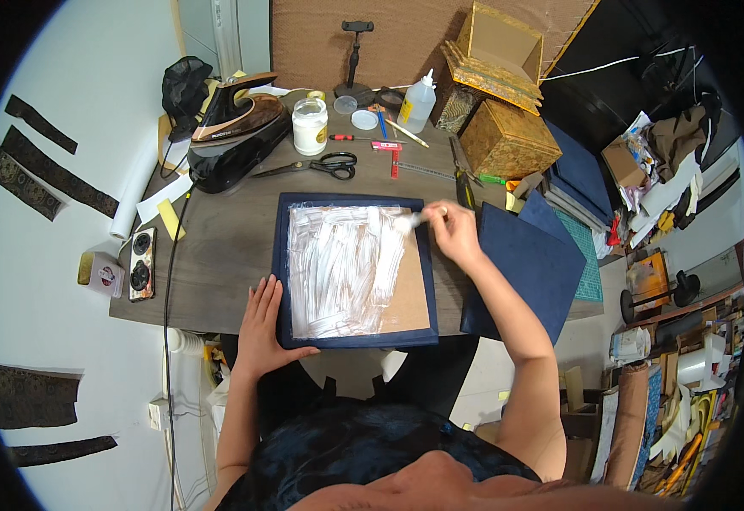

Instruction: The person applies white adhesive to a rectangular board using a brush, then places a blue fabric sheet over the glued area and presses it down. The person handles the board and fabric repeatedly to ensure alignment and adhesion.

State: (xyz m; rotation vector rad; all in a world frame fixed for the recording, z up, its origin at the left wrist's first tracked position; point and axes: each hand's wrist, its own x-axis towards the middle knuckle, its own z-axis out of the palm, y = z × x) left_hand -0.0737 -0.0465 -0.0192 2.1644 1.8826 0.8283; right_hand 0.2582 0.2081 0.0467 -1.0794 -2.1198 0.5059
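Note:
A brown board (415,300) framed by folded dark blue edging (429,281) lies at the table's front edge. White paste (340,268) in streaks covers most of it; a strip at the right and lower right stays brown. My right hand (454,233) grips a brush (410,221), its white-loaded bristles at the board's upper right; the brush is slightly blurred. My left hand (266,326) rests at the lower left corner, fingers along the left edge and thumb by the front edge. Beyond the board stands an uncapped jar of white paste (310,128).
Behind the board lie black-handled scissors (321,166), a metal ruler (423,169) and pliers (462,172). A steam iron (238,128) stands back left, its cord (174,255) hanging over the front edge. Dark blue panels (519,274) lie at right, near patterned boxes (509,137) and a squeeze bottle (417,105).

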